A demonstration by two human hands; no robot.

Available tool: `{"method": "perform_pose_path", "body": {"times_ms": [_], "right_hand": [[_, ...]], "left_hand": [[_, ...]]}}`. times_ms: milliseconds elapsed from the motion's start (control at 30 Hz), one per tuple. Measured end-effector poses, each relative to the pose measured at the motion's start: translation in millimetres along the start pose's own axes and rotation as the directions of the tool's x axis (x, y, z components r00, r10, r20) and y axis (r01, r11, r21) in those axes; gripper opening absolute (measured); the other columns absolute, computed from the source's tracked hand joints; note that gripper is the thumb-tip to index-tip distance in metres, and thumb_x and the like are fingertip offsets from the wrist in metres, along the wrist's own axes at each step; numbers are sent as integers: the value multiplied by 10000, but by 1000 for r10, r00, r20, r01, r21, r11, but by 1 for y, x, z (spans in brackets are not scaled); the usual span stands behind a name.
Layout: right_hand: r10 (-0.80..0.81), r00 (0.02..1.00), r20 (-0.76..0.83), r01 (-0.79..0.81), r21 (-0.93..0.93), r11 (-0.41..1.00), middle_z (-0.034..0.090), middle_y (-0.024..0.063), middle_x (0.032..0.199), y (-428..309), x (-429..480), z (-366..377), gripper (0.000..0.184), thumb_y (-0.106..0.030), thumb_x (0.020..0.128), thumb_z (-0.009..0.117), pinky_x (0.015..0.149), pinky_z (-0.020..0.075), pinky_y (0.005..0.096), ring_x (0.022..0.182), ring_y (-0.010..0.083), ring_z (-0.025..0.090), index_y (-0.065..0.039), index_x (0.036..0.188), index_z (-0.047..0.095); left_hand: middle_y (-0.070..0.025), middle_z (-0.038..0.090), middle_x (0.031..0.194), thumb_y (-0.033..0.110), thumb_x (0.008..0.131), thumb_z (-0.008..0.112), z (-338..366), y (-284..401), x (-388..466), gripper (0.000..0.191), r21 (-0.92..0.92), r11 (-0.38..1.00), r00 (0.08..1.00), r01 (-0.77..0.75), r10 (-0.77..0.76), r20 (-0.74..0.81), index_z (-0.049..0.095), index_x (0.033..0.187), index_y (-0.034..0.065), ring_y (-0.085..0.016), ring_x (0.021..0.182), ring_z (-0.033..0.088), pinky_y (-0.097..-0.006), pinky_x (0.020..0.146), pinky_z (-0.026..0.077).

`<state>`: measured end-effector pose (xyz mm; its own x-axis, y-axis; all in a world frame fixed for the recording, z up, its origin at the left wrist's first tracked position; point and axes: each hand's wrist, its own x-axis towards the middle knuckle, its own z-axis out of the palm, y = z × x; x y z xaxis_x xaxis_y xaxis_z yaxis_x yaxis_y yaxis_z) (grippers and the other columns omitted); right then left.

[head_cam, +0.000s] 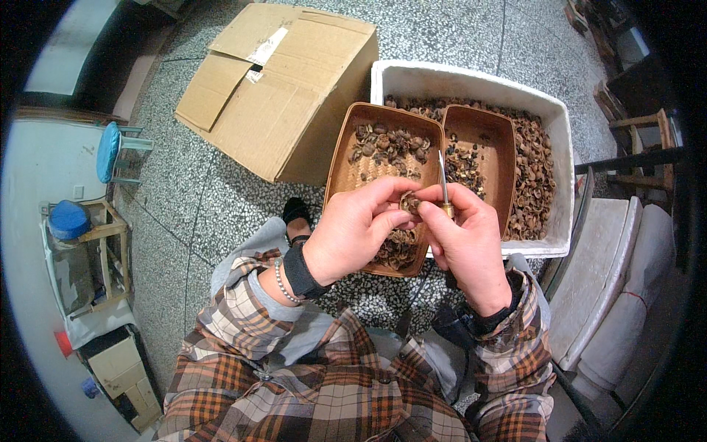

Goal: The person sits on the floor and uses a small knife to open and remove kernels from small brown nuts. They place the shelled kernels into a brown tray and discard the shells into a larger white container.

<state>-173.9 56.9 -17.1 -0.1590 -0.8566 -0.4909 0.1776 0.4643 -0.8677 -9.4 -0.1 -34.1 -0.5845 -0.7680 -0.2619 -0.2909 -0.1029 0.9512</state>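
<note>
My left hand [359, 226] and my right hand [464, 237] meet over two brown trays, with a piece of brown nutshell [409, 203] pinched between their fingertips. In my right hand there is also a pointed metal tool [444, 179] with a brass collar; its tip points away from me and most of its handle is hidden. The left woven tray [341, 149] holds shells at its far and near ends. Small dark and pale bits lie in the right tray [497, 157]. Both trays rest partly over a white foam box [560, 166] filled with shells.
A cardboard box [287, 88] stands beyond the left tray on the speckled floor [221, 193]. At the far left are a blue-topped stool [109, 153] and a wooden frame [113, 259]. Pale foam slabs [591, 276] lie at the right, near a wooden rack [635, 132].
</note>
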Motion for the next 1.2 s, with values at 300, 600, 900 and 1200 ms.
{"method": "perform_pose_path", "body": {"times_ms": [300,600,900,1200], "right_hand": [[53,996,66,-64,182,981,601,-8,667,0,1,-11,116,-114,953,592,357,301,186,426,26,439,-22,1022,607],[76,995,62,-85,166,982,548,-10,640,-1,-2,-17,138,-124,961,571,350,285,183,418,26,413,-21,1046,603],[63,990,-122,-38,197,980,577,21,757,10,7,-39,109,-85,945,560,344,279,181,427,25,387,-16,1027,582],[78,991,105,-92,136,987,572,-18,752,14,-2,-31,143,-112,948,616,391,274,167,468,13,405,-27,1054,573]], "left_hand": [[-117,649,1083,-31,963,501,1,0,2,306,-407,909,994,95,-61,95,506,1269,-32,-171,1029,658,-276,883,559],[-107,649,1092,-31,950,501,-1,-8,3,247,-213,966,966,146,-93,241,523,1195,-19,-157,984,668,-288,863,549],[-62,698,874,14,942,528,-7,-6,0,136,218,967,913,131,-203,354,572,1070,22,-120,827,688,-270,746,550],[-52,658,990,13,942,542,8,-18,3,164,-330,924,960,191,-105,261,552,1105,-6,-129,921,652,-264,810,542]]}}
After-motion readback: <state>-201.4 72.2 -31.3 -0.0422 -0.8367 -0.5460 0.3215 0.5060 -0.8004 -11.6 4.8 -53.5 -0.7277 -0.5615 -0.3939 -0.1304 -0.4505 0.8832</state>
